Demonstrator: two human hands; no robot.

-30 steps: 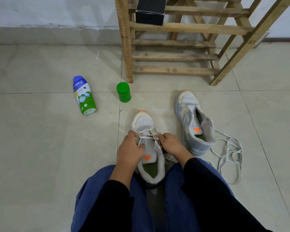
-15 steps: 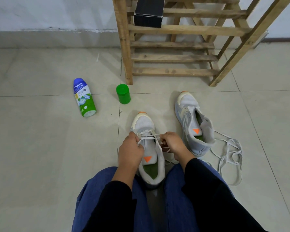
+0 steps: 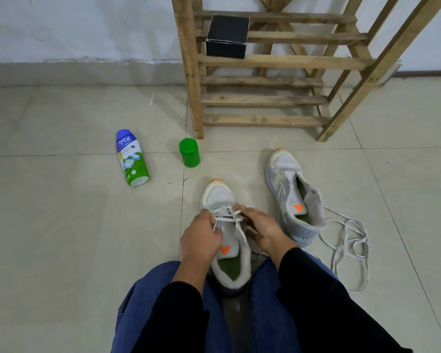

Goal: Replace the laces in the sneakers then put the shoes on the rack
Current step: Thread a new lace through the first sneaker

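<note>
Inspecting the head view, I found the near sneaker point(image 3: 220, 197) at lower centre, toe pointing up-frame, heel wedged between the person's knees. The left hand point(image 3: 201, 235) pinched a strand of the lace point(image 3: 227, 215) at the left eyelet row. The right hand point(image 3: 262, 230) had its fingers curled on the strand at the right row. Only the eyelets nearest the toe showed crossings, so I judged the lacing barely begun.

The second sneaker point(image 3: 290, 200) stood unlaced right of centre, with a loose lace point(image 3: 349, 240) heaped on the tiles just beside its heel. The wooden rack point(image 3: 262, 98) at upper centre held a black box point(image 3: 227, 36).

To do this step well, I judged that both ends should be drawn even. Each crossing should be laid flat and snug before the next eyelet, with the tongue held centred.
</note>
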